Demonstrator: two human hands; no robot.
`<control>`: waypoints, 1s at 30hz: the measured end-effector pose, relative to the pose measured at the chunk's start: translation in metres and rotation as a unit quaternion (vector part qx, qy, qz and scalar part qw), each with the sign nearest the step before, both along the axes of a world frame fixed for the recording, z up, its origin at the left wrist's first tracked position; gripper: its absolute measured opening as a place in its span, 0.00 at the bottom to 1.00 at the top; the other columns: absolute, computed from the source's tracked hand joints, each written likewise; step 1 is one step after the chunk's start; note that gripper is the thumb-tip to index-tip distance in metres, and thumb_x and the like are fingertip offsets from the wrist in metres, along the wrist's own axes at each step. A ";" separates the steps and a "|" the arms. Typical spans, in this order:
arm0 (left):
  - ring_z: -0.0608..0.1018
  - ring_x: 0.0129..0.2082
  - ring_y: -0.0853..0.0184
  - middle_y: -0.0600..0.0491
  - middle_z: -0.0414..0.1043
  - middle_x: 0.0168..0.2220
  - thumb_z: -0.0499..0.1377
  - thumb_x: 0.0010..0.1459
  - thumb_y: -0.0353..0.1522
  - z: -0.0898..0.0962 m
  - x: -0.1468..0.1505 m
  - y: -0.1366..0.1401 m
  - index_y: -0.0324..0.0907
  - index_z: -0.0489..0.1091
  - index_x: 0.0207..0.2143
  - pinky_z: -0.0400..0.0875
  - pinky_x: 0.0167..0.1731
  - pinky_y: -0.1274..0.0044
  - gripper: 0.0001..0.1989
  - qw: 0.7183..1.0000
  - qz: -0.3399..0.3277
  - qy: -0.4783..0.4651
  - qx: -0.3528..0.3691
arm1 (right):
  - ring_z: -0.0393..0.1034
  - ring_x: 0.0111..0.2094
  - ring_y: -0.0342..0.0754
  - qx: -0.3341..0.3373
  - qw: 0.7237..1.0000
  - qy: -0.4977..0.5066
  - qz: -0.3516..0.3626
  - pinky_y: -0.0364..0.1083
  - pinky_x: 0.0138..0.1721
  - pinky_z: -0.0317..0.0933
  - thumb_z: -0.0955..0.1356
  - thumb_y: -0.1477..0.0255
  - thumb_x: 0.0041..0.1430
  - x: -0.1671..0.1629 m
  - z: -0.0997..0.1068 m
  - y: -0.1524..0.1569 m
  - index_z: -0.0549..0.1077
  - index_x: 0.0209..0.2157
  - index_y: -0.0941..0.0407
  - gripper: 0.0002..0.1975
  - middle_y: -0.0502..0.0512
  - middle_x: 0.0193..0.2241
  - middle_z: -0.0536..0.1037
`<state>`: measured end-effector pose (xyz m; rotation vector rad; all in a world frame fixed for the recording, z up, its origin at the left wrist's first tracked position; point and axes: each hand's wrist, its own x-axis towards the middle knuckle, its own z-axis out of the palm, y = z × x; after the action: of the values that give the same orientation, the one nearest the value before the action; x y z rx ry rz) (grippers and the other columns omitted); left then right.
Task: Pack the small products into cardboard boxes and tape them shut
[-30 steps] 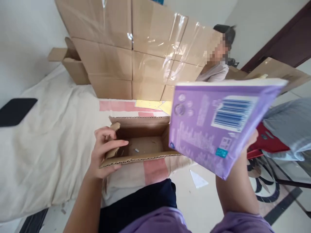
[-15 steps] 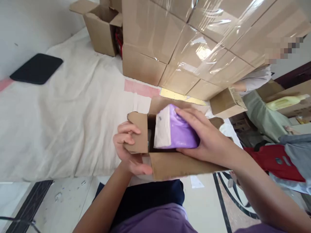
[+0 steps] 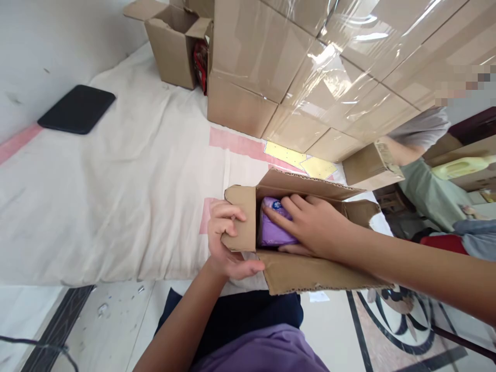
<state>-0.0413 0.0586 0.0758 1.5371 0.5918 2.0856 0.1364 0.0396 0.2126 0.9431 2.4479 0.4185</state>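
Note:
An open cardboard box [image 3: 325,274] lies in front of me with its flaps spread. My left hand [image 3: 228,237] is closed on the box's left end flap [image 3: 244,219], fingers curled over it and thumb below. Inside the box, at its left end, sits a shiny purple soft pack [image 3: 277,235] with a small blue logo, perhaps tissues. My right hand [image 3: 313,225] reaches into the box and grips this pack from above and the right. It covers the pack's right part, and the box floor under it is hidden.
Behind the box stands a tall stack of cartons [image 3: 248,103] under clear wrap. Yellow paper pieces [image 3: 284,154] lie before it. An opened carton [image 3: 172,51] and a black flat pad [image 3: 77,109] are at the left. A co-worker's arm [image 3: 403,150] touches a small carton [image 3: 368,168].
The purple soft pack has gone down from the box's opening into the box, turned in my right hand. My left hand still holds the flap. The view has shifted slightly.

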 end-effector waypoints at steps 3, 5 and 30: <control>0.67 0.35 0.60 0.52 0.66 0.36 0.62 0.52 0.56 -0.001 0.000 -0.001 0.48 0.56 0.37 0.65 0.40 0.62 0.27 1.000 -0.001 0.002 -0.007 | 0.68 0.39 0.59 -0.026 0.999 0.019 -0.010 0.49 0.30 0.55 0.62 0.51 0.68 0.007 -0.017 0.000 0.64 0.63 0.61 0.33 0.70 0.45 0.74; 0.67 0.36 0.60 0.52 0.66 0.36 0.62 0.52 0.56 -0.001 0.000 -0.002 0.48 0.56 0.38 0.65 0.40 0.62 0.27 1.000 -0.002 0.004 -0.013 | 0.68 0.40 0.58 -0.040 0.998 0.039 -0.025 0.47 0.27 0.54 0.61 0.54 0.70 0.012 -0.024 0.001 0.64 0.63 0.59 0.30 0.69 0.46 0.74; 0.66 0.33 0.59 0.51 0.66 0.34 0.56 0.56 0.58 0.001 -0.003 -0.001 0.48 0.57 0.35 0.62 0.38 0.63 0.25 0.998 -0.001 0.053 -0.016 | 0.69 0.31 0.48 -0.096 0.989 0.116 0.000 0.46 0.31 0.59 0.64 0.76 0.67 0.038 -0.016 0.011 0.73 0.52 0.49 0.15 0.58 0.41 0.74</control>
<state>-0.0442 0.0577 0.0766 1.6368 0.6596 1.9928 0.1747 0.0509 0.1962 0.9549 2.6376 0.0709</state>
